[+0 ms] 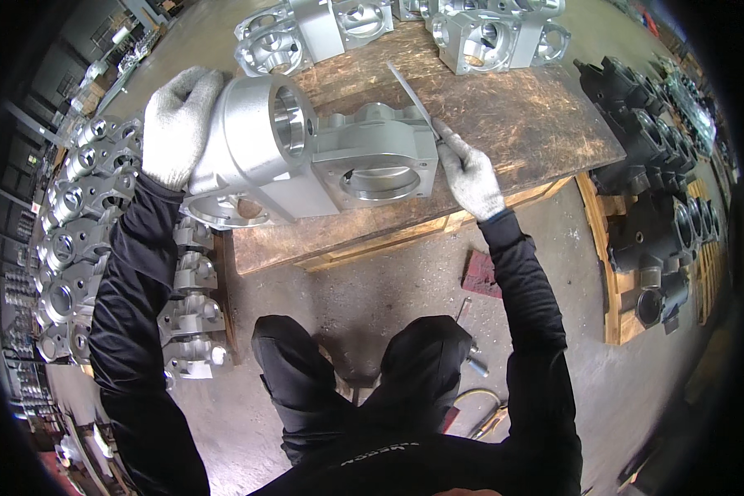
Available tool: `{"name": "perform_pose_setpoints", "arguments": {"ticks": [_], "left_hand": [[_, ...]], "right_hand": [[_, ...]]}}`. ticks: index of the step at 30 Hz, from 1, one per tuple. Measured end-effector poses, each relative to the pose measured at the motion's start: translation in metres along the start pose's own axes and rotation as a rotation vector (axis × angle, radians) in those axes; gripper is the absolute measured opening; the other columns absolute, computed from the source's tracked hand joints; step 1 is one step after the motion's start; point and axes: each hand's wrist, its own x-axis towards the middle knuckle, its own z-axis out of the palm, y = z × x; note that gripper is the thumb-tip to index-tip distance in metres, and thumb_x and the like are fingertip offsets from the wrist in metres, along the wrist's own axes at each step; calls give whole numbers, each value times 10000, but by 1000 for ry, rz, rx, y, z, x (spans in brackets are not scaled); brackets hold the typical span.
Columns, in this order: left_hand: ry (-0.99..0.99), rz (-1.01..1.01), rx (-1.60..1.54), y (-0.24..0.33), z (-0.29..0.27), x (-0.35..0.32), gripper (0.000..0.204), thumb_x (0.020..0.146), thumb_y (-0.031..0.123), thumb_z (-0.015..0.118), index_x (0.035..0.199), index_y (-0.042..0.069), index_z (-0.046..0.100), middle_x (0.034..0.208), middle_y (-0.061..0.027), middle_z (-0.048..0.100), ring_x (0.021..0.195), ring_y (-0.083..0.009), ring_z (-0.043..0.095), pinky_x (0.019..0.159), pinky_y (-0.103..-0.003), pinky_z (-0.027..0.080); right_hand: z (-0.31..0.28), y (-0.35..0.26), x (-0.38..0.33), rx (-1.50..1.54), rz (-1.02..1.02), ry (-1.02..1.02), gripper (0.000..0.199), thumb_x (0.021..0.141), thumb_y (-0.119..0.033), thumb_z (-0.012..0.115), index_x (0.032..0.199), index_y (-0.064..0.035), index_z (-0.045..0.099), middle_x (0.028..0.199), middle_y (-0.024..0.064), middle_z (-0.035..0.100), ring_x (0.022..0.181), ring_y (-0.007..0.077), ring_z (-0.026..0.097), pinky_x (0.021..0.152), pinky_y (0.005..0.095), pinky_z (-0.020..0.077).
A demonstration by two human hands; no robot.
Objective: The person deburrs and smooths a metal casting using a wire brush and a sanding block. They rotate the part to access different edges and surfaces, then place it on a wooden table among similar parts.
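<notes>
A large silver metal casting point(303, 169) with round bores lies on the worn wooden tabletop point(537, 124) in front of me. My left hand point(180, 124), in a white knit glove, grips the casting's left end; its fingertips are partly hidden. In my gloved right hand point(469, 172) is a thin flat file point(412, 95), pinched at its near end. The file slants up and away to the left, by the casting's right end. Whether its edge touches the metal, I cannot tell.
More silver castings point(314, 33) stand along the table's far edge, others point(488, 41) at far right. Stacks of silver castings point(66, 248) fill the left side. Black castings point(657, 223) sit on pallets at right. A red pad point(481, 274) and tools point(477, 366) lie on the floor.
</notes>
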Motion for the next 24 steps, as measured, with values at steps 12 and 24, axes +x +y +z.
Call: {"name": "perform_pose_setpoints", "arguments": {"ticks": [12, 24], "left_hand": [[41, 7, 0, -3, 2, 0, 284, 1029, 220, 616, 1033, -39, 734, 865, -47, 710, 790, -97, 625, 749, -279, 510], [54, 38, 141, -4, 0, 2, 282, 1016, 229, 625, 1037, -33, 728, 868, -93, 729, 776, -141, 649, 756, -313, 525]], "right_hand": [[8, 24, 22, -36, 150, 23, 438, 1078, -91, 509, 1497, 35, 527, 1445, 171, 649, 1376, 188, 566, 1101, 278, 433], [16, 45, 31, -136, -127, 64, 482, 1046, -38, 520, 1525, -87, 528, 1320, 265, 670, 1259, 306, 672, 982, 352, 542]]}}
